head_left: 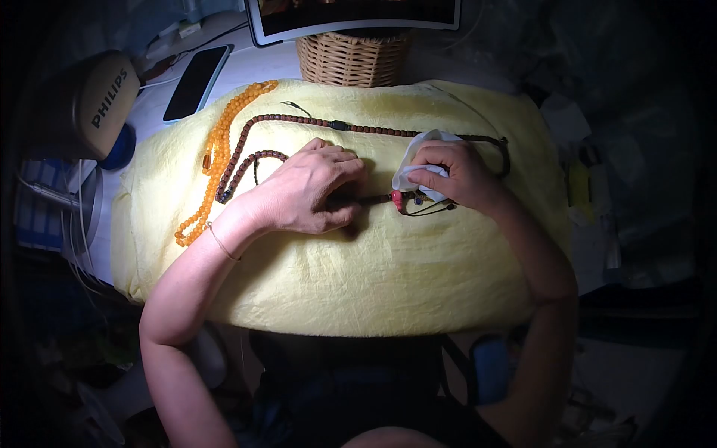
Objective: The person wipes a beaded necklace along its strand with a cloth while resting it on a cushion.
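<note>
A long string of dark brown beads (381,131) loops across a yellow cloth (321,291). My left hand (314,187) is closed over its lower strand, fingers curled and thumb underneath; the beads inside the grip are hidden. To the right of these fingers, the strand comes out and ends near a red bead (397,200) with dark cords (427,212) and small beads. A crumpled white cloth (418,160) is bunched in my right hand (463,173), just above the red bead. Thumb and fingers press it together.
An orange bead string (220,142) lies left of the brown one. A phone (197,84), a Philips lamp (97,104) and cables stand at the left. Behind the cloth are a wicker basket (351,60) and a screen (355,16).
</note>
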The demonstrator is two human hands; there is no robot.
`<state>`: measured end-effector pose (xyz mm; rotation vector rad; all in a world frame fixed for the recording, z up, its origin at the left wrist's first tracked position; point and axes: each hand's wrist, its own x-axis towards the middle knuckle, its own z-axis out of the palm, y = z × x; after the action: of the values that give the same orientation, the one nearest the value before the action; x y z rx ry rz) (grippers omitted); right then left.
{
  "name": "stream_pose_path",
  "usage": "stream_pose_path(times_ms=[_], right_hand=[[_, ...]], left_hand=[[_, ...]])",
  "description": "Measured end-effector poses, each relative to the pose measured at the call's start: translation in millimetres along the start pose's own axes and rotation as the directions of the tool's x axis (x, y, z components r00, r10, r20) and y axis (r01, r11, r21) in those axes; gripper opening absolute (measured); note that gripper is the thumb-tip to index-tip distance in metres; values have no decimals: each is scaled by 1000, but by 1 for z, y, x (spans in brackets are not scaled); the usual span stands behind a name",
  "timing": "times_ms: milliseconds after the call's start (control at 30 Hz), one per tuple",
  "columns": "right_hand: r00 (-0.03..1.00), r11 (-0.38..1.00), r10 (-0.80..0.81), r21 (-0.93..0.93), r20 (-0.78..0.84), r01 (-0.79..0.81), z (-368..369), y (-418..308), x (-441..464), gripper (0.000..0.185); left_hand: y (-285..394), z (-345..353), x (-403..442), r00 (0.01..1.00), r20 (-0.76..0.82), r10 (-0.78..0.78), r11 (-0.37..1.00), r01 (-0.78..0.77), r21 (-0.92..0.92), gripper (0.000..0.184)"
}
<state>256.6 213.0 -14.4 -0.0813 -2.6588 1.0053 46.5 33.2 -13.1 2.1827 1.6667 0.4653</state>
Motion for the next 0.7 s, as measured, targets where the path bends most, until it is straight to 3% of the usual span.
stream_pose_path(times_ms=[67,167,400,567,700], right_hand=[[1000,1000,10,-4,8,-10,-1,-1,0,16],[1000,1000,7,-15,3,-7,0,0,0,17],[993,993,111,20,41,-112,-2,-2,0,18],[998,998,59,-12,28,-59,-3,-3,1,18],[1000,1000,17,-14,-2,-17,0,1,0,17]], left_hand=[[-1,5,0,997,-76,8,999,-10,-37,58],[2,5,3,999,-34,13,998,-15,-68,59],[0,5,-1,997,-56,45,998,-43,39,61],[4,4,1,998,-55,-2,1000,0,-31,63],[-3,10,2,995,-72,63,998,-63,-5,59]])
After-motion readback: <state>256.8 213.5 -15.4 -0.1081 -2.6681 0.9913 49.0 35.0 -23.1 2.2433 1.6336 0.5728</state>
